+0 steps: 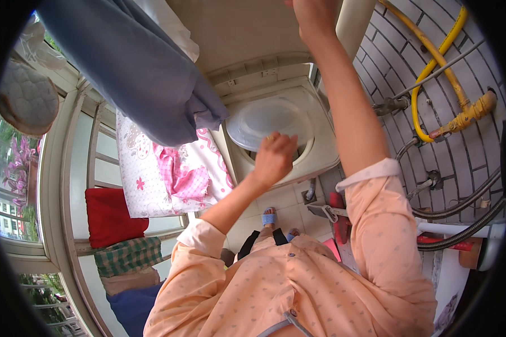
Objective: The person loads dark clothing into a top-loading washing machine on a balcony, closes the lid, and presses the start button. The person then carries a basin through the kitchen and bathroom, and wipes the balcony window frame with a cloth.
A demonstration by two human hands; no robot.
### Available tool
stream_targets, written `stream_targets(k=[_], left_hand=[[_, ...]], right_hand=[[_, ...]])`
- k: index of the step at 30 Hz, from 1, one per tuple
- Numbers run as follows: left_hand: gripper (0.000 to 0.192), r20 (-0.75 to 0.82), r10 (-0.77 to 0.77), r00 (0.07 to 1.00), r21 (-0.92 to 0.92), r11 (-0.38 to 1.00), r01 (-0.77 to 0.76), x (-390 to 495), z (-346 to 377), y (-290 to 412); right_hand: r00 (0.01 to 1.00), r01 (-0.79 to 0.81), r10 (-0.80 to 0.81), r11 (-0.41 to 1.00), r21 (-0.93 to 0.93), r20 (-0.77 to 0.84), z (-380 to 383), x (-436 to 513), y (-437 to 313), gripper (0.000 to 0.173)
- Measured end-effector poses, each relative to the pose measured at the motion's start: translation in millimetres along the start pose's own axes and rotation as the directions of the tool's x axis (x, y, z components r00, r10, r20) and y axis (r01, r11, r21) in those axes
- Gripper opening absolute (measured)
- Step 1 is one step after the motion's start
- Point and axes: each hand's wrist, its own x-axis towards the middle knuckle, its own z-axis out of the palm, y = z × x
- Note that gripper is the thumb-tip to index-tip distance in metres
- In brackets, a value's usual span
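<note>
My left hand is over the near rim of a washing machine's round opening, its fingers curled. A ring shows on one finger. Just beyond it a translucent plastic inner lid lies tilted across the opening, leaving a dark gap along the near side. Whether my fingers touch the lid I cannot tell. My right arm reaches up, and my right hand is cut off by the top edge of the view, with its fingers mostly out of sight. The washing machine's pale top surrounds the opening.
Blue-grey cloth hangs at upper left. A pink checked cloth lies on a white patterned cover. Folded red cloth hangs on a rail by the window. Yellow pipework and braided hoses run along the right tiled wall.
</note>
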Motion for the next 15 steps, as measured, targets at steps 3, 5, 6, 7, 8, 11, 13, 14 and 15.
stream_targets(k=[3, 5, 6, 7, 8, 11, 13, 14, 15], left_hand=[[0.033, 0.127, -0.005, 0.992, -0.012, 1.0, 0.006, -36, 32, 11], [0.033, 0.177, -0.033, 0.984, 0.008, 0.999, 0.032, -56, 42, 11], [0.033, 0.202, -0.044, 0.978, 0.012, 0.999, 0.042, -62, 47, 10], [0.033, 0.226, -0.058, 0.972, 0.008, 0.998, 0.057, -66, 51, 10], [0.033, 0.247, -0.11, 0.963, 0.028, 0.994, 0.107, -74, 52, 8], [0.03, 0.345, -0.187, 0.92, 0.032, 0.982, 0.187, -79, 50, 7], [0.029, 0.362, -0.117, 0.925, -0.057, 0.987, 0.147, -65, 49, 8], [0.029, 0.328, -0.122, 0.937, -0.088, 0.983, 0.159, -63, 43, 2], [0.029, 0.293, -0.129, 0.947, -0.118, 0.978, 0.17, -62, 36, -2]], right_hand=[[0.997, 0.02, -0.034, 0.981, -0.194, -0.07, 3, 34, 17, 0.052], [0.995, 0.075, -0.09, 0.964, -0.257, -0.048, 18, 50, 36, 0.047], [0.993, 0.115, -0.121, 0.946, -0.303, -0.001, 18, 59, 47, 0.045], [0.988, 0.156, -0.15, 0.923, -0.351, 0.042, 16, 68, 59, 0.043], [0.989, 0.148, -0.127, 0.919, -0.366, 0.08, 28, 63, 60, 0.042], [0.99, 0.106, -0.052, 0.882, -0.459, 0.13, 34, 59, 50, 0.04], [0.997, 0.034, 0.01, 0.824, -0.565, 0.075, 5, 54, 23, 0.039], [0.997, 0.023, 0.018, 0.851, -0.524, 0.072, 10, 42, 22, 0.038], [0.997, 0.011, 0.026, 0.877, -0.481, 0.071, 14, 30, 22, 0.037]])
